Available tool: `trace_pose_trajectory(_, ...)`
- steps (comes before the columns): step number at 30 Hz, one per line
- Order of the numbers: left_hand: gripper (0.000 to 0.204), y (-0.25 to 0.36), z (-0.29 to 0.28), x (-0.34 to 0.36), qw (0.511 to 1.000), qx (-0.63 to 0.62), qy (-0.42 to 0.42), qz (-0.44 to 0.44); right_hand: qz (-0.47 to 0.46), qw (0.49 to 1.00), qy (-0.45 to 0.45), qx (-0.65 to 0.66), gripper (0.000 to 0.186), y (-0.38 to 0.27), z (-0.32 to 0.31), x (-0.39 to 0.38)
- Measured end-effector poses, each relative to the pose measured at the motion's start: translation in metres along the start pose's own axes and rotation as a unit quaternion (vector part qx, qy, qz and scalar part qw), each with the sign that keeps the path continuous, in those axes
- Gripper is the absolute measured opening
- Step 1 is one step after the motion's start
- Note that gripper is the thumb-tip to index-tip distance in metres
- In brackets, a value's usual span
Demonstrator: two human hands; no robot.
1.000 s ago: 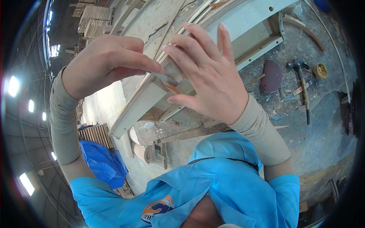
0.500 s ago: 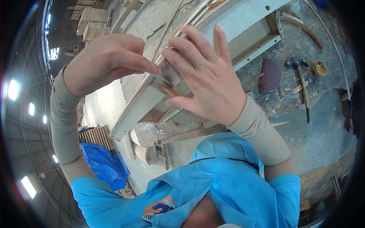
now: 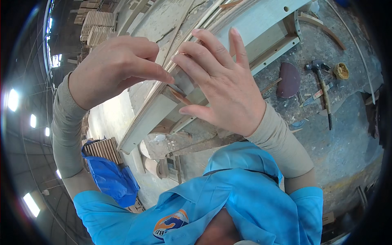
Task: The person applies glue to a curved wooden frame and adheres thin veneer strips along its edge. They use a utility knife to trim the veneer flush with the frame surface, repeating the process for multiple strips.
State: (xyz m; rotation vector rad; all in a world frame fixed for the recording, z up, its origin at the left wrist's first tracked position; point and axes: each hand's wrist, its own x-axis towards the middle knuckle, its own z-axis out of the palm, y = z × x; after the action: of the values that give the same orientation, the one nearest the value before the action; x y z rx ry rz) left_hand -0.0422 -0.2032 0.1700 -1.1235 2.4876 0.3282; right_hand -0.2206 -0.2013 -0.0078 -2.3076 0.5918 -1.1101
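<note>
Our left hand (image 3: 118, 65) is drawn narrow, seemingly pinching a thin grey blade-like piece (image 3: 177, 88), probably so we can control its tip finely; a brown strip (image 3: 179, 96) shows just beside it. Our right hand (image 3: 232, 87) spreads wide over the pale wooden frame (image 3: 143, 122), perhaps to steady it, though we cannot tell how firmly. The frame lies slantwise before us, a hammer (image 3: 325, 96) well apart to the right.

Brown strip (image 3: 179, 96) in gap between hands (image 3: 116, 71) (image 3: 233, 93)
</note>
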Motion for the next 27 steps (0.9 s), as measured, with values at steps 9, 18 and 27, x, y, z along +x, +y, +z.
trace_pose_trajectory(9,0.023,-0.002,-0.004,-0.001,1.0,-0.009,-0.006,-0.002,0.007,1.0,-0.013,-0.004,0.081,-0.001,-0.002,0.004)
trace_pose_trajectory(18,0.028,-0.004,-0.01,-0.001,1.0,-0.01,-0.029,0.001,0.018,0.999,-0.029,0.006,0.084,-0.002,-0.003,0.003)
trace_pose_trajectory(27,0.028,0.0,-0.019,-0.001,0.999,0.017,-0.047,-0.006,0.019,0.999,-0.025,0.017,0.085,-0.002,-0.004,0.003)
